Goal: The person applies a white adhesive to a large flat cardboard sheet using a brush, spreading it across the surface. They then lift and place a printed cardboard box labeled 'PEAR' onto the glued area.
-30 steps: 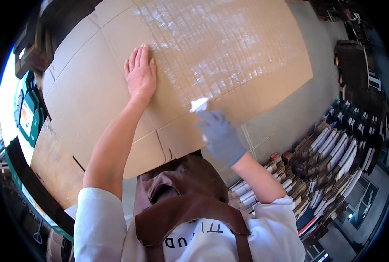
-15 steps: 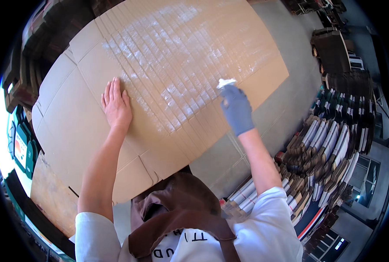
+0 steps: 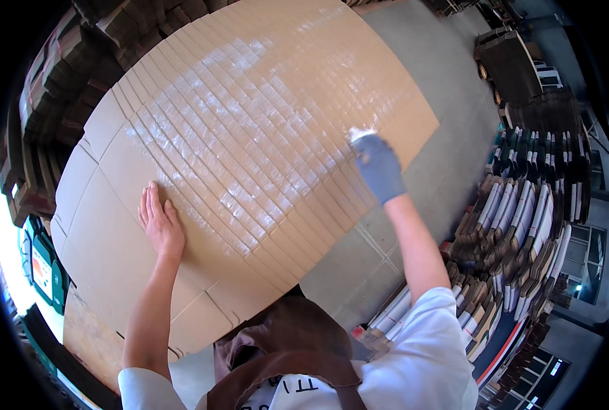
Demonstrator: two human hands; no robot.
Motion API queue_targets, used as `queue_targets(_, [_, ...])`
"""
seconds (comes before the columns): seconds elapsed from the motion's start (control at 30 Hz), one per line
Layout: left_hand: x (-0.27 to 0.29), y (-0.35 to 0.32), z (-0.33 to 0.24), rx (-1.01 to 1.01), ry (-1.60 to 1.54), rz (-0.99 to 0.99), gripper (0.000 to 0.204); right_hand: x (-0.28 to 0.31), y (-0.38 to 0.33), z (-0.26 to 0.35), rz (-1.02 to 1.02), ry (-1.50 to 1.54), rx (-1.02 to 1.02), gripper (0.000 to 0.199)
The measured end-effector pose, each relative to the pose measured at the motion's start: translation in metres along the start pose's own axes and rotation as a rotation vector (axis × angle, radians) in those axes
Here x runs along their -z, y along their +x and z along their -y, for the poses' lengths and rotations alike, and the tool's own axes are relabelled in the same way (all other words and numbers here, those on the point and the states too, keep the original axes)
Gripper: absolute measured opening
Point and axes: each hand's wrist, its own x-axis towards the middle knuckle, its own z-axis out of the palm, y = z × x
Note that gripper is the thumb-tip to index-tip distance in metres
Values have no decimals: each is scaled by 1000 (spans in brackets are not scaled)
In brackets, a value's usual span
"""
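Several flat sheets of brown cardboard lie fanned out before me, their edges overlapping in narrow strips. Wet-looking white streaks cover much of those strips. My left hand is bare and rests flat, fingers stretched, on the plain part of the top sheet. A grey glove covers my right hand, which is closed around a small white wad at the right side of the strips. The wad is smeared by motion, and my fingers partly hide it, so its exact kind does not show.
Dark stacks of folded cardboard stand at the far left. To the right, rows of bundled brown and white cartons rise from the grey floor. A wooden board shows under the cardboard at the near left.
The view has shifted, so the cardboard and my left hand appear lower and further left. My left hand stays flat on the sheet. My right hand has moved slightly right with the white wad.
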Motion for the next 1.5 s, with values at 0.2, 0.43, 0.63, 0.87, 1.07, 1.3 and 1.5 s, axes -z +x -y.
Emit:
queue_targets(0.2, [4,-5,12,-13,28,-27,48,28,17,-2,22,69,-140,17])
queue_targets(0.43, [-3,-1,5,-41,17,-34,48,30,36,-44,-58,141,-116,18])
queue_targets(0.63, [0,-5,7,-51,53,-16,48,23,33,-42,-73,99,-9,19])
queue_targets(0.87, [4,-2,3,-15,68,16,48,15,28,-2,-51,122,99,15])
queue_targets(1.07, [10,-4,-4,59,43,35,49,20,-4,58,-61,349,309,36])
queue_targets(1.3, [3,-1,-2,35,22,8,49,19,60,9,-73,275,-51,20])
queue_targets(1.5, [9,0,0,41,-2,2,50,12,-25,69,50,469,225,22])
